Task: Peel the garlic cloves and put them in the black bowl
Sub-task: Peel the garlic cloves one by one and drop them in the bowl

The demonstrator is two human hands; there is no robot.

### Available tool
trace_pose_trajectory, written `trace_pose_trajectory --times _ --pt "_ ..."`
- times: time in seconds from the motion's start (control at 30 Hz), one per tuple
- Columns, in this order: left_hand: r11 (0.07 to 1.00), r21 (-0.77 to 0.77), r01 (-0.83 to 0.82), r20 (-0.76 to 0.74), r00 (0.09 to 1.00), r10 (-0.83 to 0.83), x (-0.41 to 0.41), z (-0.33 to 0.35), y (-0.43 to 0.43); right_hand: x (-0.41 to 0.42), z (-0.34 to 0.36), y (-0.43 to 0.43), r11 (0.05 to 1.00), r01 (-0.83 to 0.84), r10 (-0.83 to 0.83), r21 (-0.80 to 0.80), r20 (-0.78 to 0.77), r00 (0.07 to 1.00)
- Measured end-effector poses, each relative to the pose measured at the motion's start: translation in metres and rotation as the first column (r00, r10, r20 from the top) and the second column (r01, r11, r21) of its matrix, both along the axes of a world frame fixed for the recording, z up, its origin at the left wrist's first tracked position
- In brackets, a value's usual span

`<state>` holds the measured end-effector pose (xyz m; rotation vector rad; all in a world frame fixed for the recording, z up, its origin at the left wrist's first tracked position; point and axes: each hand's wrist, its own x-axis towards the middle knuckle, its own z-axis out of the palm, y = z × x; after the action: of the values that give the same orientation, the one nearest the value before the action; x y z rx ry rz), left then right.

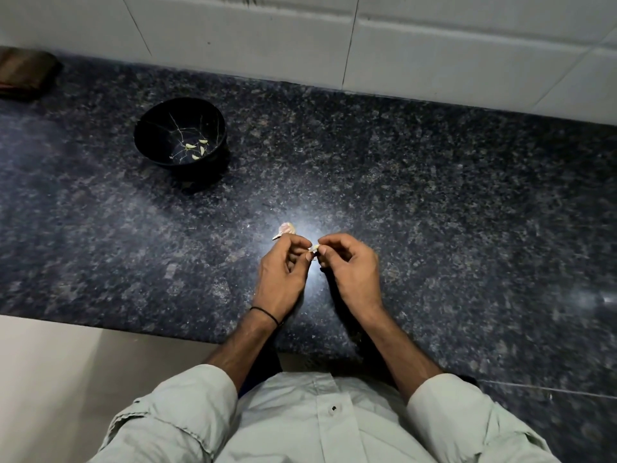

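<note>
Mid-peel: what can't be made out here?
All head view.
Garlic clove: mostly hidden by the left hand and right hand pinching it; remaining skin unclear.
Garlic piece beyond the left hand: glare and fingers obscure it.
Peeled cloves in black bowl: too small to count.
Brown object, top left: cut by frame edge, blurred.

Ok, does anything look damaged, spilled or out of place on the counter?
The black bowl has thin pale branching lines inside, above the peeled cloves; cracks or pattern, I cannot tell. A garlic piece lies loose on the counter just beyond the left hand, which pinches a garlic clove with the right hand. Nothing spilled.
</note>
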<state>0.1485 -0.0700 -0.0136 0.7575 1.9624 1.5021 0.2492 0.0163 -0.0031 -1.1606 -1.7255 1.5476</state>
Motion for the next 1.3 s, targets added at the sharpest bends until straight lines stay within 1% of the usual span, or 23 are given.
trace_pose_trajectory --times 0.17,0.37,0.43,0.6,0.77,0.9,1.13,1.3 --pt "1.000 -0.027 0.003 -0.134 0.991 -0.007 0.000 0.001 0.000 0.001 -0.002 0.001 0.998 0.019 -0.023 -0.065 -0.064 0.998" --pt "1.000 -0.027 0.007 -0.220 0.975 -0.013 0.001 0.001 0.000 0.001 -0.002 0.004 0.985 0.056 -0.079 -0.162 -0.134 0.988" --pt "1.000 -0.013 0.005 -0.227 0.974 -0.008 0.002 0.004 0.001 0.001 -0.002 0.004 0.983 0.055 -0.081 -0.176 -0.147 0.986" --pt "1.000 0.000 0.011 -0.189 0.982 -0.010 0.003 0.007 0.001 0.003 -0.002 0.005 0.981 0.045 -0.077 -0.190 -0.165 0.983" --pt "0.997 0.067 0.038 -0.221 0.975 -0.022 0.002 0.014 0.001 0.002 -0.001 0.005 0.990 0.020 -0.038 -0.142 -0.125 0.991" --pt "0.996 0.079 0.046 -0.202 0.979 -0.029 0.000 0.008 0.002 0.003 -0.002 0.003 0.995 -0.007 -0.002 -0.098 -0.092 0.996" --pt "0.997 0.072 -0.017 -0.153 0.988 0.028 0.000 0.006 0.003 0.007 0.002 0.003 0.996 -0.075 0.073 -0.045 -0.051 0.996" --pt "0.997 0.068 -0.045 -0.132 0.990 0.054 0.000 0.011 0.004 0.010 0.003 0.005 0.985 -0.134 0.129 0.109 0.052 0.990"
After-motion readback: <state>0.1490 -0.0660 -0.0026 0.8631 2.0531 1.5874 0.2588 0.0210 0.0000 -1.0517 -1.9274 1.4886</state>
